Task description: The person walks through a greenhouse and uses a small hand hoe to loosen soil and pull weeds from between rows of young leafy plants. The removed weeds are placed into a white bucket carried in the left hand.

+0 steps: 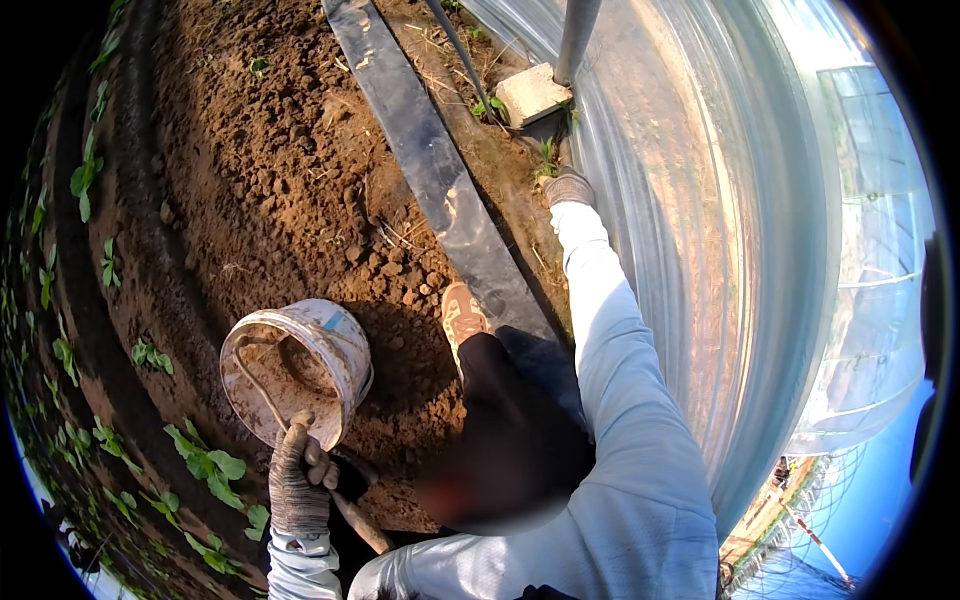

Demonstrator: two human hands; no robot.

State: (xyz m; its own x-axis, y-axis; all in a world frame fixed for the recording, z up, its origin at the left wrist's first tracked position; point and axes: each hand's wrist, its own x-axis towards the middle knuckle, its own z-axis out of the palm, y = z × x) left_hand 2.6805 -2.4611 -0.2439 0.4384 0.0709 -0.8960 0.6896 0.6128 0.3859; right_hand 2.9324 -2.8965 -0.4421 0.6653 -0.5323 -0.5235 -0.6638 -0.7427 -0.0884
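Note:
My left hand (301, 476), in a knitted work glove with soiled fingers, is closed on a hand tool with a wooden handle (361, 523). A bent metal rod (259, 384) runs from that hand into the mouth of a dirty white plastic bucket (352, 341), which lies tilted on the soil. My right hand (570, 187), also gloved, reaches far forward to the ground at the foot of the clear plastic sheeting. Its fingers are at the base of a small green weed (547, 156); whether they grip it I cannot tell.
A black plastic strip (442, 180) crosses the ground beside my shoe (461, 315). A pale block (532, 94) stands by a metal post (577, 37). Clear greenhouse sheeting (675, 225) curves along the right. Rows of leafy seedlings (210, 465) grow at the left, beside cloddy soil.

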